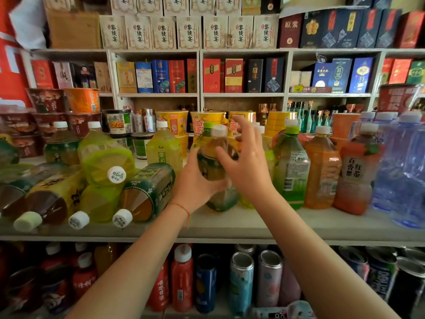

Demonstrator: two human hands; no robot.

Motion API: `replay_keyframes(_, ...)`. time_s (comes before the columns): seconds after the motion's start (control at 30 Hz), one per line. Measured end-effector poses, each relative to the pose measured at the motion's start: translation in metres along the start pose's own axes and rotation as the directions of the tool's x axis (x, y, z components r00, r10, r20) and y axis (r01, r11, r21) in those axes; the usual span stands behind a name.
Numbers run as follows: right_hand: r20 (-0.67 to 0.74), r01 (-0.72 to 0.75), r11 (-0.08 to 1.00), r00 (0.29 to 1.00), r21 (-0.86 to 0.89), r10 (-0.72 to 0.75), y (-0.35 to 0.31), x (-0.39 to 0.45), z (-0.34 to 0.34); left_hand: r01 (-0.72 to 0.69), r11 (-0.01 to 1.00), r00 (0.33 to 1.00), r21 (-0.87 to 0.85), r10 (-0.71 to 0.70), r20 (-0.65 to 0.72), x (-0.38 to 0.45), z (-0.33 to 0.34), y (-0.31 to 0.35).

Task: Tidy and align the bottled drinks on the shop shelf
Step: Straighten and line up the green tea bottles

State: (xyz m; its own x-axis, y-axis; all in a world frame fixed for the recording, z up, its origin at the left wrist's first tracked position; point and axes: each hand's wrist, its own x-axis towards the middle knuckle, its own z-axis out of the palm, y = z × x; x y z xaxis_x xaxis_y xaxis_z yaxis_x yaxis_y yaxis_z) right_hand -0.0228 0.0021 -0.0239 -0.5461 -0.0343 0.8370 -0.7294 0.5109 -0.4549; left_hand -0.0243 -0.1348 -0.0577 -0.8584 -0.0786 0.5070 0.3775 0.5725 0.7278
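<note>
The left hand (195, 180) is wrapped around a white-capped tea bottle (215, 162) (blurry); the right hand (246, 162) is spread open beside it, left of the orange drink bottle (322, 171).

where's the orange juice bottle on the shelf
In the head view, the orange juice bottle stands upright right of centre, between a green-capped bottle and the red tea bottle.

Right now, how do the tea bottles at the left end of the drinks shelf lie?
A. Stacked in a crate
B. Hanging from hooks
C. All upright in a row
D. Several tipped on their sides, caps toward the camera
D: several tea bottles lie on their sides on the shelf, white caps toward the camera, left of the left hand.
</note>
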Motion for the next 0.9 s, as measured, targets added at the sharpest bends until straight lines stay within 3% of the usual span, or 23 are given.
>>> replay_keyframes(0.07,0.111,0.020,0.996,0.994,-0.084,-0.011,0.005,-0.007,0.006,0.058,0.994,0.998,-0.091,-0.058,-0.002,0.004,0.005,0.000)
replay_keyframes(0.17,0.234,0.003,0.951,0.969,-0.311,0.073,0.013,-0.015,0.011,-0.001,0.998,0.998,-0.068,0.005,0.061,0.007,0.012,0.003)
replay_keyframes(0.27,0.270,0.023,0.923,0.959,-0.385,0.089,0.017,-0.017,0.010,-0.034,0.998,0.990,-0.060,0.042,0.134,0.007,0.011,0.003)
replay_keyframes(0.33,0.249,0.041,0.901,0.966,-0.431,0.076,0.018,-0.021,0.012,-0.069,0.997,0.987,0.045,0.062,0.150,0.004,0.005,0.003)
replay_keyframes(0.4,0.162,0.076,0.896,0.987,-0.438,-0.005,0.018,-0.026,0.018,-0.127,0.958,0.988,0.257,0.099,0.118,-0.003,-0.007,0.002)
replay_keyframes(0.47,0.052,0.151,0.895,0.988,-0.419,-0.143,0.015,-0.031,0.027,-0.245,0.877,0.966,0.413,0.258,0.025,-0.011,-0.028,-0.001)
replay_keyframes(0.53,0.036,0.210,0.904,0.976,-0.371,-0.213,0.005,-0.035,0.042,-0.334,0.790,0.892,0.514,0.442,-0.099,-0.015,-0.053,-0.008)
replay_keyframes(0.63,0.203,0.301,0.918,0.946,-0.259,-0.253,-0.013,-0.041,0.068,-0.228,0.709,0.823,0.668,0.507,-0.257,-0.017,-0.090,-0.023)
replay_keyframes(0.77,0.566,0.233,0.961,0.817,-0.148,-0.111,-0.032,-0.056,0.101,-0.092,0.660,0.881,0.746,0.404,-0.249,-0.023,-0.128,-0.050)
replay_keyframes(0.9,0.603,0.205,0.955,0.797,-0.213,-0.037,-0.046,-0.056,0.125,-0.137,0.719,0.935,0.682,0.321,-0.151,-0.025,-0.158,-0.079)
